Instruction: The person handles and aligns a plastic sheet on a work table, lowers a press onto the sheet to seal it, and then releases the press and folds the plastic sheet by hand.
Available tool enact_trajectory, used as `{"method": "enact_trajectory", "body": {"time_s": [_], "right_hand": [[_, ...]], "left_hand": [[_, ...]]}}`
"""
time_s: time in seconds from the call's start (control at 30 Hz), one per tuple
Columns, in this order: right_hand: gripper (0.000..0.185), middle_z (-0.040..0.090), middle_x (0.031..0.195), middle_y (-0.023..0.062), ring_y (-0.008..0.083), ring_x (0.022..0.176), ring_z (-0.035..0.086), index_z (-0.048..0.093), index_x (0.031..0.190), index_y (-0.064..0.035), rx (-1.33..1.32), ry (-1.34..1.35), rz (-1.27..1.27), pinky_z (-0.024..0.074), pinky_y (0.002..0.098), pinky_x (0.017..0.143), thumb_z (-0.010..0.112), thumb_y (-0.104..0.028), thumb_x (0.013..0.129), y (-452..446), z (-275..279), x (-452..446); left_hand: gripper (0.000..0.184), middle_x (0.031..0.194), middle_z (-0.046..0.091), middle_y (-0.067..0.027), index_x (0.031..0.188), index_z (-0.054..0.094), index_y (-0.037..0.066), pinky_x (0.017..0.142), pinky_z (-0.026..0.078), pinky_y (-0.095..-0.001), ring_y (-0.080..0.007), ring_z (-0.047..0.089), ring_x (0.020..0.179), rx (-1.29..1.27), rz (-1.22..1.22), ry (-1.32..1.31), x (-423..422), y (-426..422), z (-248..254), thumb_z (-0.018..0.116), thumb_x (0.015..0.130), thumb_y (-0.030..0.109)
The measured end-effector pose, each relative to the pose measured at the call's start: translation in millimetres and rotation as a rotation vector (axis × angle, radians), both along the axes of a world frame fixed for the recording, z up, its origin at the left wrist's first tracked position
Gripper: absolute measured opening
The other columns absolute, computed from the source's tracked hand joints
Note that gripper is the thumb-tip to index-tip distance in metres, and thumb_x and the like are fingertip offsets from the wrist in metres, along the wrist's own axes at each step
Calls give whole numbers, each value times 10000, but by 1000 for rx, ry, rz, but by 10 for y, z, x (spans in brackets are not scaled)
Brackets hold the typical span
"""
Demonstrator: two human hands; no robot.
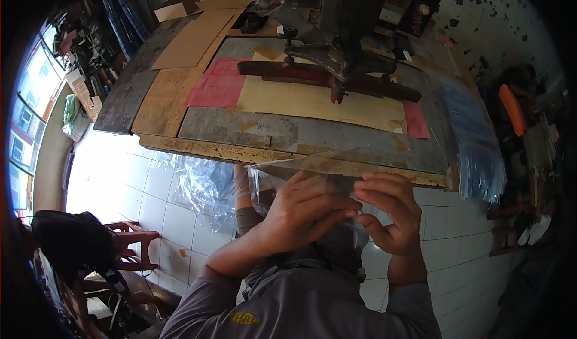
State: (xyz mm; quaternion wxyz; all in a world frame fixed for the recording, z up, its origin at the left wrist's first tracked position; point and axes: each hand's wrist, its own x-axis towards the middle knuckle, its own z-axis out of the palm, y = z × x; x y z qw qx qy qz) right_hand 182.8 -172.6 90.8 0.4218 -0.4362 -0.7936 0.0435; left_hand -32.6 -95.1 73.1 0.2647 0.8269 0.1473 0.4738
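A clear plastic sheet [264, 177] is held in front of my body, just before the table's near edge. My left hand [309, 207] is closed on it, with the fingers pointing right. Curled around the sheet's right part is my right hand [392, 210], its thumb lower and apart from the fingers. The fingertips of both hands nearly meet. Beyond them, a heat-sealer-like press with a long dark red bar [288, 72] stands over a yellow sheet [324, 102] with red sheet pieces [216, 84] at its ends.
A stack of clear bluish plastic sheets [475, 141] hangs over the table's right edge. Crumpled clear plastic [204, 189] lies below on the left. Flat cardboard [195, 39] covers the table's left side. A red stool [135, 243] stands on the tiled floor.
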Motion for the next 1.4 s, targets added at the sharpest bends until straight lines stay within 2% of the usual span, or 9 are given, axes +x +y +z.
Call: {"method": "enact_trajectory", "body": {"time_s": [0.13, 0.23, 0.37, 0.57, 0.73, 0.87, 0.97, 1.17, 1.4], "right_hand": [[385, 725, 1157, 77, 267, 1098, 670, 761, 1170, -70, -56, -10, -38, 494, 389, 986, 786, -337, 894, -12, 84, -13], [388, 735, 1147, 73, 276, 1107, 679, 750, 1179, -70, 66, 45, 51, 484, 399, 1002, 803, -314, 882, 89, 65, -28], [419, 733, 1177, 82, 281, 1151, 673, 732, 1209, -61, -14, 27, 141, 452, 426, 1043, 790, -338, 900, 178, 69, 6], [454, 724, 1258, 91, 307, 1245, 643, 720, 1218, -43, -113, 97, 154, 420, 430, 1063, 741, -406, 946, 160, 16, 30], [550, 726, 1262, 91, 317, 1257, 637, 711, 1230, -47, -44, 37, 130, 407, 435, 1073, 714, -514, 941, 263, 17, 53], [548, 734, 1245, 92, 306, 1255, 648, 706, 1237, -58, -38, -2, 140, 418, 445, 1063, 764, -490, 905, 315, 42, 76], [540, 740, 1235, 88, 287, 1239, 667, 703, 1221, -66, -28, -13, 169, 444, 442, 1031, 813, -457, 866, 349, -21, 93], [482, 755, 1184, 74, 273, 1168, 707, 708, 1133, -81, 28, -6, 106, 486, 439, 967, 855, -424, 829, 337, -65, 131], [370, 767, 1056, 56, 298, 1136, 717, 721, 1018, -92, 62, 36, 10, 481, 492, 1000, 845, -398, 851, 274, -9, 92]], "left_hand": [[163, 997, 719, -35, 999, 718, 90, 736, 506, -365, -220, 689, 860, -29, 28, -61, -6, -78, -46, 789, 852, 89], [183, 1011, 723, -50, 1021, 719, 78, 735, 512, -370, -238, 699, 885, -59, -8, -25, 20, -103, -6, 758, 846, 37], [292, 1018, 731, -65, 1100, 727, 70, 751, 510, -378, -253, 709, 925, -102, -94, -5, 11, -103, -36, 715, 827, -32], [462, 1036, 736, -67, 1253, 715, 78, 807, 465, -355, -219, 719, 959, -136, -18, 31, -5, -141, -111, 686, 814, -61], [486, 970, 706, -47, 1298, 696, 77, 861, 440, -361, -205, 689, 942, -163, -41, 84, 18, -161, -106, 670, 833, -60], [510, 919, 672, -42, 1335, 673, 75, 911, 432, -391, -224, 661, 923, -159, -69, 73, 73, -142, -113, 664, 842, -56], [460, 922, 681, -52, 1291, 681, 66, 856, 463, -374, -235, 667, 885, -112, -74, 18, 87, -93, -120, 695, 845, -43], [276, 924, 716, -29, 1047, 694, 71, 672, 470, -316, -218, 672, 787, -13, 175, -70, 148, -147, -231, 820, 803, 40], [317, 851, 738, -9, 943, 691, 86, 651, 466, -324, -191, 700, 747, 100, 329, -114, 194, -110, -230, 918, 724, 106]]}}
